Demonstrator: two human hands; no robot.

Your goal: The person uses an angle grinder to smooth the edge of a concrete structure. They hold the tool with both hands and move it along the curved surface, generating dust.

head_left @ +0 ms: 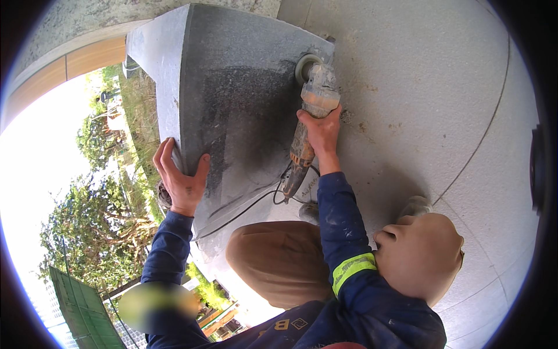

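Note:
My right hand [324, 129] is wrapped round the body of a dusty angle grinder [302, 136]. The round pale disc [306, 68] at its head lies against the face of a grey stone block [244, 38], close to the block's right end. Part of that face is darkened, with a rough speckled patch [232, 99] in the middle. My left hand [183, 180] rests on the block's left edge, thumb on the dark face and fingers over the pale side, spread apart. A black cord [238, 210] trails from the grinder's tail across the lower stone.
Grey paving [430, 104] with dark joints spreads to the right. My bent knees [279, 256] in brown trousers are close below the block. Beyond the left edge are trees [93, 227], a green panel [81, 308] and bright sky. A stone wall [70, 29] runs along the top left.

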